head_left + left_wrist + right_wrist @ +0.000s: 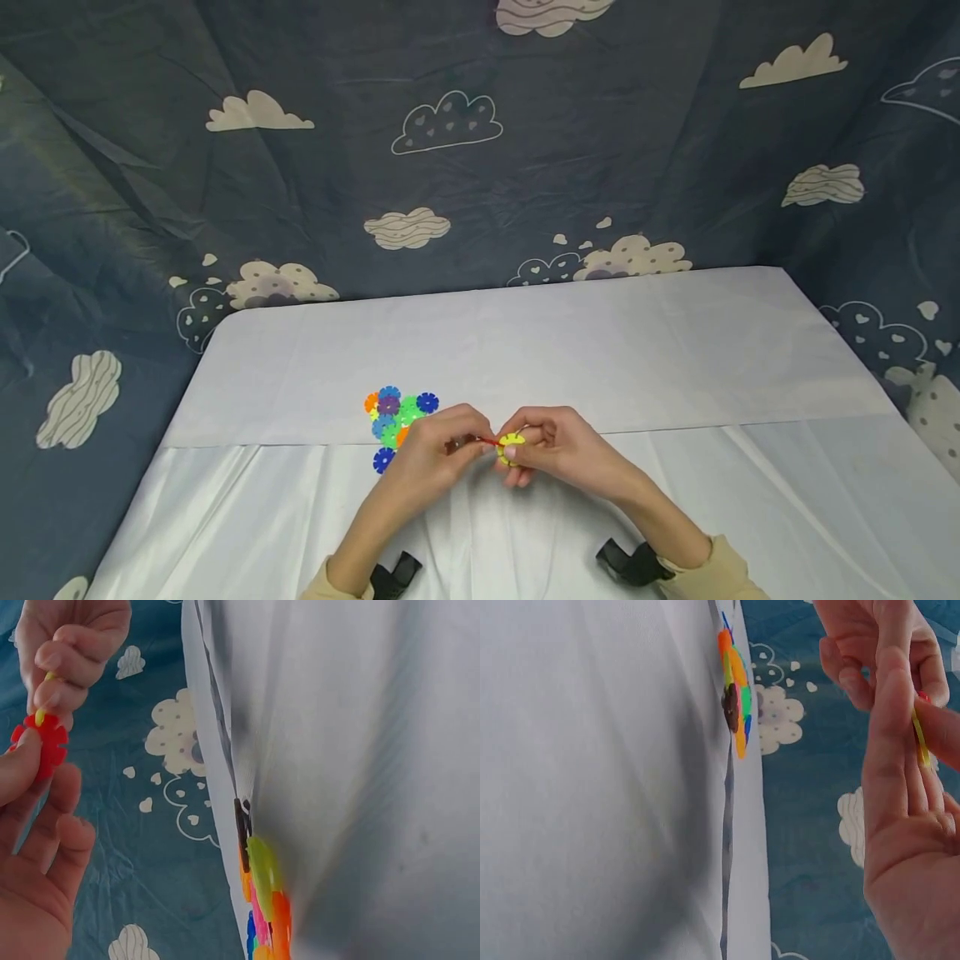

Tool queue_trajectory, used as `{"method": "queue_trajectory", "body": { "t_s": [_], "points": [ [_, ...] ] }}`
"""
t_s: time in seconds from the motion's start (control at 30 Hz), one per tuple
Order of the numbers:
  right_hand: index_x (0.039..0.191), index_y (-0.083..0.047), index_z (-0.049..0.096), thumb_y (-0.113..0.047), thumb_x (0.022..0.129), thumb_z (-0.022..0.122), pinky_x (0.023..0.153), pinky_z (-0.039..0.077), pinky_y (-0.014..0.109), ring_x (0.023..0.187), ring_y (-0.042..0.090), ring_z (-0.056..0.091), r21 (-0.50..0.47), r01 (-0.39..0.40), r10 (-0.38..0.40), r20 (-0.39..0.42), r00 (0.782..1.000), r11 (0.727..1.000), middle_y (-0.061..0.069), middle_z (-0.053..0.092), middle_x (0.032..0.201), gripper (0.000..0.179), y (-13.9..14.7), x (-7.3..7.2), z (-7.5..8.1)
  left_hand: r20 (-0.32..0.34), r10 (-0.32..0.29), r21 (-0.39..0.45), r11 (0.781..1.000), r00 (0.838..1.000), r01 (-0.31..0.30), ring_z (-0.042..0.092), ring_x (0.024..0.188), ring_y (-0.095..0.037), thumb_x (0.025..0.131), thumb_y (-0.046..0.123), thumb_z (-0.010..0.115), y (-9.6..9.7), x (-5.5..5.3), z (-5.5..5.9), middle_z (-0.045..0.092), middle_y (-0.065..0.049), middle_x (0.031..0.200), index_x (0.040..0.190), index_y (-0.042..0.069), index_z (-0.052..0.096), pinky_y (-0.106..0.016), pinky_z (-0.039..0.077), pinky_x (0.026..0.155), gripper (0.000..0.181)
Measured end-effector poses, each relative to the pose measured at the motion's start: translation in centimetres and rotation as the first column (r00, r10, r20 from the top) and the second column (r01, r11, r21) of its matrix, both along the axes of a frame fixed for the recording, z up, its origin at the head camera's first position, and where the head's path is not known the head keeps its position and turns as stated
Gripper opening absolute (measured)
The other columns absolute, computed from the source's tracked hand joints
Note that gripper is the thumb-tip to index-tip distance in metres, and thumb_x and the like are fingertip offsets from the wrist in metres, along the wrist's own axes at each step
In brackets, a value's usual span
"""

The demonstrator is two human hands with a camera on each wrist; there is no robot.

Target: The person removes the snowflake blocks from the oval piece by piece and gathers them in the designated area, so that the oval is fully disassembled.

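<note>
Thumb and fingers of my left hand (437, 446) pinch a red notched plastic disc (52, 746). In my right hand (566, 450), a yellow notched disc (513, 439) is pinched between thumb and fingers. The two discs meet at their edges, roughly crosswise to each other, in front of me above the table. How deeply their slots sit in one another is hidden by the fingertips. In the right wrist view the yellow disc (921, 739) appears edge-on, with only a speck of red beyond it.
Beyond and left of my left hand, several coloured discs (388, 405) lie in a loose pile, partly hidden by that hand. They rest on a white cloth-covered table (675, 350). A dark curtain (637, 125) with cloud prints hangs behind it.
</note>
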State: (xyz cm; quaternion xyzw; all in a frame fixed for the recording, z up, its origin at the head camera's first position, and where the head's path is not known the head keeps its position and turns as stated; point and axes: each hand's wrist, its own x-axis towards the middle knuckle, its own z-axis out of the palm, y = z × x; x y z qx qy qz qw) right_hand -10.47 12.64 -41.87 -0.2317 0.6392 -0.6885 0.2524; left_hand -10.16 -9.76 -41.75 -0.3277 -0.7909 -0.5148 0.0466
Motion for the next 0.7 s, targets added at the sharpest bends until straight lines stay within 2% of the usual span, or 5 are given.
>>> {"method": "queue_trajectory", "body": {
  "t_s": [0.2, 0.37, 0.47, 0.57, 0.7],
  "points": [
    [0.1, 0.01, 0.059, -0.014, 0.095, 0.067, 0.063, 0.057, 0.043, 0.072, 0.047, 0.066, 0.037, 0.148, -0.148, -0.013, 0.989, 0.988, 0.032, 0.067, 0.086, 0.026, -0.22, 0.03, 0.06, -0.045, 0.028, 0.018, 0.999, 0.999, -0.027, 0.053, 0.07, -0.01, 0.084, -0.002, 0.074, 0.15, -0.02, -0.1, 0.067, 0.003, 0.088, 0.088, 0.016, 0.071, -0.024, 0.044, 0.054, 0.019],
    [0.101, 0.003, 0.061, -0.017, 0.096, 0.066, 0.057, 0.055, 0.035, 0.065, 0.041, 0.065, 0.095, 0.172, -0.168, -0.053, 0.984, 0.98, 0.029, 0.068, 0.088, 0.022, -0.27, -0.18, -0.21, 0.009, 0.048, -0.004, 0.999, 0.999, -0.048, 0.053, 0.071, -0.01, 0.087, 0.004, 0.074, 0.11, -0.07, -0.15, 0.067, 0.006, 0.09, 0.089, 0.015, 0.072, -0.024, 0.045, 0.056, 0.011],
    [0.101, -0.001, 0.062, -0.02, 0.096, 0.066, 0.052, 0.052, 0.031, 0.057, 0.037, 0.06, 0.139, 0.189, -0.178, -0.083, 0.981, 0.972, 0.024, 0.07, 0.087, 0.02, -0.16, -0.32, -0.36, 0.046, 0.103, -0.022, 0.994, 0.994, -0.102, 0.055, 0.073, -0.01, 0.089, 0.008, 0.074, 0.07, -0.09, -0.15, 0.066, 0.01, 0.091, 0.09, 0.016, 0.074, -0.025, 0.047, 0.057, 0.008],
    [0.101, -0.002, 0.062, -0.02, 0.096, 0.066, 0.051, 0.05, 0.03, 0.056, 0.038, 0.058, 0.158, 0.21, -0.196, -0.099, 0.976, 0.965, 0.021, 0.071, 0.086, 0.02, -0.06, -0.45, -0.38, 0.112, 0.187, -0.045, 0.982, 0.976, -0.183, 0.057, 0.073, -0.01, 0.091, 0.01, 0.072, -0.08, -0.22, -0.24, 0.063, 0.012, 0.09, 0.093, 0.019, 0.076, -0.026, 0.05, 0.059, 0.01],
    [0.104, 0.003, 0.061, -0.014, 0.097, 0.064, 0.054, 0.051, 0.03, 0.058, 0.034, 0.059, 0.153, 0.226, -0.211, -0.106, 0.972, 0.962, 0.022, 0.071, 0.088, 0.019, 0.0, -0.57, -0.4, 0.205, 0.283, -0.086, 0.959, 0.937, -0.271, 0.06, 0.071, -0.012, 0.093, 0.01, 0.069, -0.57, -0.53, -0.41, 0.06, 0.011, 0.088, 0.094, 0.02, 0.077, -0.027, 0.052, 0.06, 0.013]
  ]
}}
